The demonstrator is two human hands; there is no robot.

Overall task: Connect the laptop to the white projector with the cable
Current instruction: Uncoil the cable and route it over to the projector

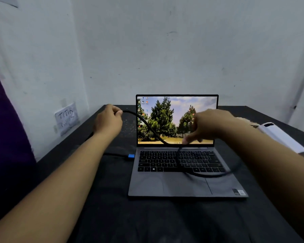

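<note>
An open grey laptop (181, 183) stands on the black table, its screen lit with a picture of trees. A black cable (147, 125) with a blue plug (131, 156) sits at the laptop's left side; whether the plug is seated in the port I cannot tell. My left hand (108, 121) is closed on the cable, held up left of the screen. From there the cable sags across the screen to my right hand (206, 126), which pinches it in front of the display. A loop hangs over the keyboard. The white projector (281, 135) lies at the right.
The black table (112, 216) sits in a corner of white walls. A paper note (67, 118) with handwriting is taped to the left wall. A purple surface (5, 137) fills the far left. A brown cardboard piece (249, 122) lies behind the projector.
</note>
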